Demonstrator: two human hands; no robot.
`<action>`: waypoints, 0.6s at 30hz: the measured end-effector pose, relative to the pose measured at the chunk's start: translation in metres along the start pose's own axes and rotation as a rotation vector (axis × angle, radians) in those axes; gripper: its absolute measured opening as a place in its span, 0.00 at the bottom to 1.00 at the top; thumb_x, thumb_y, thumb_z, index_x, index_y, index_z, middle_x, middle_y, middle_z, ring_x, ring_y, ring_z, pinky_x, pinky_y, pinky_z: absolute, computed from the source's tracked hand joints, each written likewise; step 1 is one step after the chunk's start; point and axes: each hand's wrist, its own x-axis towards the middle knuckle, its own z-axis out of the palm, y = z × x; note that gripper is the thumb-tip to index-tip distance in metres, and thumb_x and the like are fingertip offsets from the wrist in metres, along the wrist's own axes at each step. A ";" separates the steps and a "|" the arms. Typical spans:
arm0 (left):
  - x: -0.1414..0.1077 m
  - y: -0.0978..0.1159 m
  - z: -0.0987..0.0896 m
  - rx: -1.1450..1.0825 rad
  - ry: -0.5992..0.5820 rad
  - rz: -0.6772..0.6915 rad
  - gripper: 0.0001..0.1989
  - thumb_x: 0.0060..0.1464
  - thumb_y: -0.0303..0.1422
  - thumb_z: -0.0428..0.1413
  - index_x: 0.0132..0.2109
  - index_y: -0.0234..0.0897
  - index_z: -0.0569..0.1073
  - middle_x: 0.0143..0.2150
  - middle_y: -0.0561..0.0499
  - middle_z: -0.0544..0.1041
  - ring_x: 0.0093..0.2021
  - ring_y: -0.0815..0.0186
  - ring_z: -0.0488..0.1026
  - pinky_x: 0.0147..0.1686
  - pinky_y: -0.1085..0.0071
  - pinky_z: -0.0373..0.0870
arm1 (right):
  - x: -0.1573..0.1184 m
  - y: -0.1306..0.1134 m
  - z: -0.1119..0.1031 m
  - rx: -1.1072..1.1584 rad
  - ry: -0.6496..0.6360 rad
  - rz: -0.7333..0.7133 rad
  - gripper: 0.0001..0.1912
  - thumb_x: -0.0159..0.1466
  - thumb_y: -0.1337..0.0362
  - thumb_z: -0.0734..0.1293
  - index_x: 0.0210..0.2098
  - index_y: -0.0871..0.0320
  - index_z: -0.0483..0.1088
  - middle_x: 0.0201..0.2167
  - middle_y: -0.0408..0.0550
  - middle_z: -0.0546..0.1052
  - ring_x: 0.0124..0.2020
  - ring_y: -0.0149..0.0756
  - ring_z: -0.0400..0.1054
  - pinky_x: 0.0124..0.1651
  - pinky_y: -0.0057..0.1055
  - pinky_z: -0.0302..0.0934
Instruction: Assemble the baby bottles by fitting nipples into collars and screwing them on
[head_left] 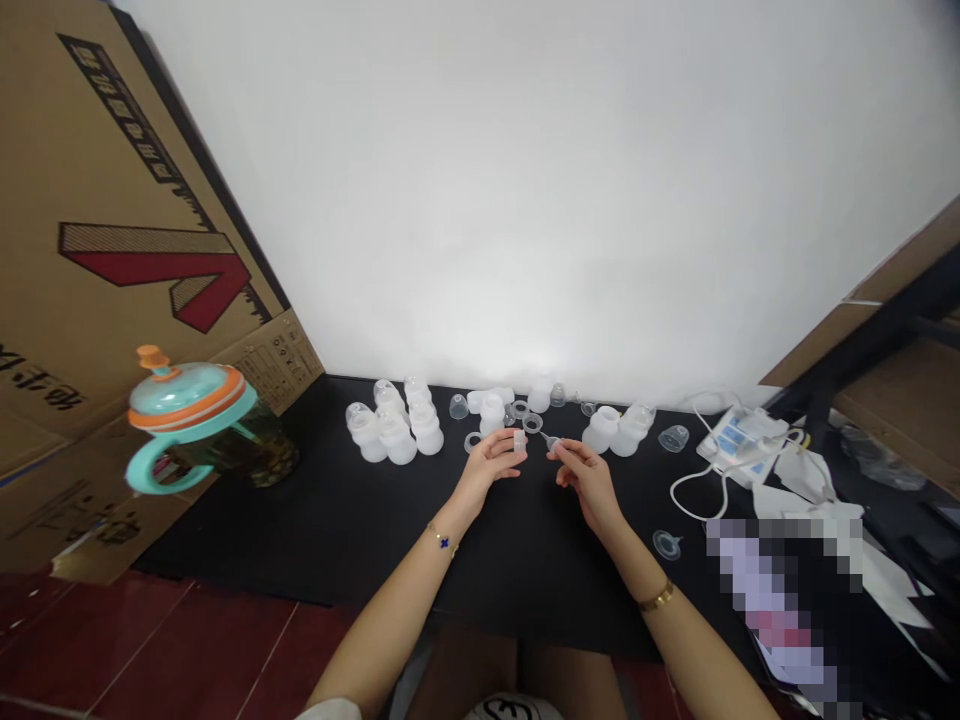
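Note:
Between the fingertips of my left hand (495,460) is a small whitish, ridged plastic piece (519,440). My right hand (589,475) pinches a small translucent piece with a thin stem (553,441), a short gap away from the left hand. Just behind the hands lie clear rings (532,423) and a white bottle (493,412). Another ring (472,441) is beside my left hand, partly hidden by it. To the right of my right hand, a white bottle (602,430) stands by a bottle with a clear cap (634,428).
Several capped white bottles (396,437) cluster at left. A large teal-lidded jug (255,450) stands near a cardboard box (112,200). On the right are a clear dome cap (673,438), a clear teat-like piece (667,545), a white cable (679,500) and papers. A white wall is behind.

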 end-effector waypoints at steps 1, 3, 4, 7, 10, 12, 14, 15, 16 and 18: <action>0.000 0.000 -0.001 -0.001 -0.001 0.000 0.28 0.46 0.40 0.70 0.53 0.37 0.76 0.55 0.41 0.78 0.45 0.60 0.79 0.35 0.74 0.75 | 0.000 0.000 0.000 0.000 -0.002 0.004 0.21 0.51 0.50 0.79 0.37 0.58 0.77 0.32 0.50 0.82 0.18 0.29 0.66 0.21 0.28 0.56; 0.001 -0.002 -0.002 0.001 0.008 -0.009 0.27 0.48 0.43 0.68 0.53 0.36 0.76 0.53 0.40 0.79 0.42 0.62 0.79 0.33 0.74 0.75 | -0.001 -0.002 0.001 0.004 -0.003 0.013 0.21 0.51 0.50 0.79 0.37 0.58 0.78 0.32 0.50 0.82 0.18 0.29 0.66 0.21 0.29 0.56; 0.001 -0.002 -0.002 0.003 0.012 -0.015 0.26 0.49 0.44 0.68 0.53 0.36 0.76 0.53 0.40 0.79 0.41 0.63 0.79 0.32 0.74 0.75 | -0.001 -0.002 0.001 0.005 -0.005 0.018 0.20 0.51 0.50 0.79 0.37 0.58 0.78 0.31 0.50 0.82 0.18 0.29 0.66 0.21 0.29 0.56; 0.002 -0.004 -0.002 0.019 0.022 -0.029 0.26 0.50 0.45 0.67 0.52 0.37 0.77 0.50 0.41 0.80 0.37 0.66 0.78 0.30 0.76 0.73 | -0.002 -0.002 0.002 -0.005 -0.019 0.024 0.19 0.52 0.51 0.78 0.37 0.57 0.80 0.32 0.50 0.82 0.19 0.29 0.65 0.21 0.29 0.56; 0.002 -0.003 -0.001 0.049 0.027 -0.035 0.26 0.49 0.45 0.68 0.52 0.38 0.77 0.49 0.43 0.80 0.36 0.66 0.78 0.30 0.76 0.73 | -0.002 -0.002 0.002 -0.027 -0.028 0.005 0.19 0.52 0.51 0.78 0.38 0.57 0.82 0.28 0.47 0.79 0.19 0.29 0.63 0.22 0.29 0.55; 0.001 -0.002 0.000 0.065 0.026 -0.037 0.26 0.49 0.45 0.68 0.52 0.38 0.77 0.49 0.43 0.80 0.37 0.66 0.78 0.30 0.76 0.72 | -0.002 -0.001 0.002 -0.050 -0.031 -0.007 0.20 0.52 0.51 0.78 0.37 0.58 0.82 0.21 0.44 0.75 0.18 0.29 0.61 0.22 0.29 0.54; 0.000 -0.002 0.000 0.073 0.022 -0.038 0.27 0.48 0.45 0.68 0.53 0.38 0.77 0.49 0.43 0.80 0.37 0.65 0.78 0.29 0.76 0.72 | -0.003 -0.001 0.003 -0.076 -0.041 -0.016 0.21 0.51 0.50 0.78 0.37 0.58 0.82 0.17 0.42 0.71 0.18 0.30 0.60 0.22 0.30 0.54; 0.000 -0.002 0.000 0.075 0.019 -0.036 0.27 0.48 0.45 0.69 0.53 0.38 0.77 0.49 0.43 0.80 0.37 0.65 0.78 0.29 0.76 0.72 | -0.003 -0.001 0.004 -0.087 -0.048 -0.020 0.21 0.51 0.50 0.78 0.37 0.58 0.82 0.17 0.42 0.71 0.18 0.30 0.60 0.22 0.30 0.54; 0.000 -0.003 0.000 0.076 0.014 -0.033 0.27 0.48 0.44 0.69 0.53 0.38 0.77 0.49 0.43 0.80 0.37 0.65 0.78 0.30 0.76 0.72 | -0.003 -0.002 0.004 -0.096 -0.053 -0.027 0.21 0.51 0.50 0.78 0.37 0.58 0.82 0.18 0.42 0.72 0.19 0.31 0.61 0.22 0.30 0.54; 0.000 -0.003 0.000 0.079 0.004 -0.027 0.27 0.48 0.43 0.69 0.54 0.38 0.77 0.50 0.43 0.80 0.37 0.66 0.78 0.30 0.76 0.73 | -0.004 -0.003 0.005 -0.111 -0.061 -0.043 0.20 0.51 0.50 0.78 0.36 0.57 0.82 0.20 0.43 0.74 0.19 0.31 0.61 0.22 0.30 0.54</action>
